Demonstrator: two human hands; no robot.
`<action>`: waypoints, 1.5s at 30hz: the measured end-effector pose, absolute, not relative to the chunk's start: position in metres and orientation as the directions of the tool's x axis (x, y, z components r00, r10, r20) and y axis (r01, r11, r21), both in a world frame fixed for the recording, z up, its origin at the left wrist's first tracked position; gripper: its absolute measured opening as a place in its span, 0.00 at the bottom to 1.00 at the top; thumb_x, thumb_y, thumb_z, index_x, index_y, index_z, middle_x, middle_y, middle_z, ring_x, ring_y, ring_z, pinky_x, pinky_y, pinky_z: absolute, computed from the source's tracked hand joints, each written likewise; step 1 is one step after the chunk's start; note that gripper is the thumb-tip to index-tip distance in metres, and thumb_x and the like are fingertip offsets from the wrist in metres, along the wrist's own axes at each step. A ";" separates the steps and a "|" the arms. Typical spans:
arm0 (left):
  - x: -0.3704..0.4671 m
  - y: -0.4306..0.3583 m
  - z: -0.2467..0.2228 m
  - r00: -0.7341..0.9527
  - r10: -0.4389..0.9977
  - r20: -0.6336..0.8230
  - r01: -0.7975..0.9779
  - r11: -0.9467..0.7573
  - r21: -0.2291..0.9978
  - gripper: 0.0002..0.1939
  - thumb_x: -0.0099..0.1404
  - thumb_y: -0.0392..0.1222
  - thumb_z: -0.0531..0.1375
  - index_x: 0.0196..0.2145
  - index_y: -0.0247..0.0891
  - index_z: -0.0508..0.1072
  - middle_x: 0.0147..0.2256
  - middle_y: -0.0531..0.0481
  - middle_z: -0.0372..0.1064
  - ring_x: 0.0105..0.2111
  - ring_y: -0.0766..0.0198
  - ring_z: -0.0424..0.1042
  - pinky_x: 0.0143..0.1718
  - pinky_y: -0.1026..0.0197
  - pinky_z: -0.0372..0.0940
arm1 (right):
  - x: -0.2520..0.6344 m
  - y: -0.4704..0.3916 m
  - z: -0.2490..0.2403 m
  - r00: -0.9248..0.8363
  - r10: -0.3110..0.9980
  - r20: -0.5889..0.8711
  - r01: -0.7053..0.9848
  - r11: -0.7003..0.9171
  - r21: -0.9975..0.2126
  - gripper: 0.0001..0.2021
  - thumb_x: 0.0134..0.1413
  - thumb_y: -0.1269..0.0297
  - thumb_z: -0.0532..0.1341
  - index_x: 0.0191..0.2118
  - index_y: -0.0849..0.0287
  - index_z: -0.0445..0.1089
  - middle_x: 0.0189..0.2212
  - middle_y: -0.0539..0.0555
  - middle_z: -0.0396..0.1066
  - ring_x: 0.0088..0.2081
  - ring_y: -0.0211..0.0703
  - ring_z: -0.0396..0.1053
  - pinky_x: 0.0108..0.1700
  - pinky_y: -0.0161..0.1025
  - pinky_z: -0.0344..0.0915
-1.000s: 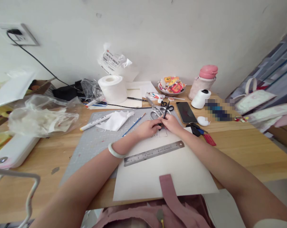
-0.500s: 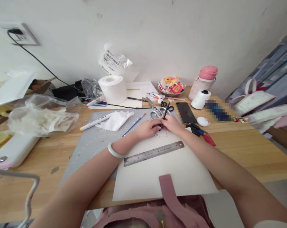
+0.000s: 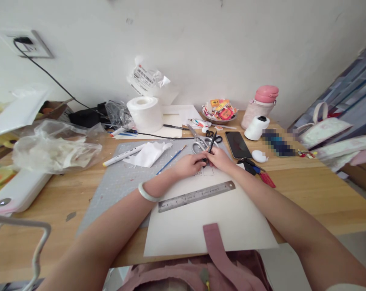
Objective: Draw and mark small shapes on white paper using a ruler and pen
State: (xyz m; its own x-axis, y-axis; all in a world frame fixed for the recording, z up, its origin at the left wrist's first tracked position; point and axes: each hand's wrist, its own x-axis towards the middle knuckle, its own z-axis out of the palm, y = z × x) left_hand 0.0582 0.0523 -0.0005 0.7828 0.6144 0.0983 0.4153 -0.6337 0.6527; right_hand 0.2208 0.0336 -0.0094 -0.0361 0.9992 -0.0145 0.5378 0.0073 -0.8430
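Observation:
My right hand (image 3: 219,158) is closed around a black pen (image 3: 212,142), which stands tilted over the top part of a white sheet (image 3: 201,226). Touching it from the left is my left hand (image 3: 189,165), its fingers bent round a small dark thing that I cannot make out. Line drawings show on the paper just below the hands. A steel ruler (image 3: 196,196) lies slantwise across the sheet. Right behind the hands are silver-handled scissors (image 3: 198,146) and black-handled scissors (image 3: 217,138).
A grey cutting mat (image 3: 110,190) lies under the sheet, with a white marker (image 3: 122,155), a tissue (image 3: 148,154) and a blue brush (image 3: 171,159). Behind stand a white roll (image 3: 145,115), a bowl of stickers (image 3: 219,111) and a pink bottle (image 3: 260,105). A phone (image 3: 238,144) lies right.
The view has shifted very slightly. Both hands stay together at the same place on the sheet, with the pen still in my right hand.

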 end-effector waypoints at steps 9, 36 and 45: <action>0.058 0.052 -0.001 0.774 0.625 0.098 0.428 -0.632 0.646 0.11 0.62 0.37 0.50 0.39 0.36 0.70 0.24 0.53 0.68 0.25 0.66 0.65 0.30 0.66 0.59 | 0.222 0.035 -0.013 -0.014 1.000 -0.021 0.503 -0.011 -0.864 0.11 0.52 0.57 0.54 0.24 0.56 0.60 0.12 0.46 0.60 0.14 0.35 0.57 0.17 0.34 0.53; 0.058 0.052 -0.001 0.792 0.601 0.106 0.393 -0.636 0.665 0.12 0.62 0.37 0.50 0.39 0.38 0.71 0.25 0.54 0.68 0.27 0.67 0.66 0.32 0.67 0.60 | 0.220 0.034 -0.006 -0.052 0.996 -0.072 0.516 -0.035 -0.856 0.14 0.52 0.57 0.54 0.21 0.58 0.61 0.11 0.47 0.59 0.13 0.34 0.56 0.17 0.34 0.54; 0.059 0.058 -0.006 0.545 0.833 0.091 0.346 -0.322 0.881 0.07 0.61 0.38 0.49 0.31 0.35 0.66 0.19 0.56 0.60 0.19 0.70 0.59 0.22 0.68 0.56 | 0.219 0.027 -0.003 0.064 0.997 -0.031 0.314 -0.049 -0.948 0.12 0.49 0.54 0.58 0.28 0.58 0.60 0.16 0.46 0.62 0.15 0.32 0.60 0.14 0.29 0.56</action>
State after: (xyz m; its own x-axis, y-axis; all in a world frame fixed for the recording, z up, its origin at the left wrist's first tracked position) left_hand 0.0590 0.0582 -0.0055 0.5451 0.8335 0.0906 0.3460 -0.3221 0.8812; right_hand 0.2192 0.0271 -0.0025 0.0643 0.9975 -0.0306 0.3139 -0.0494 -0.9482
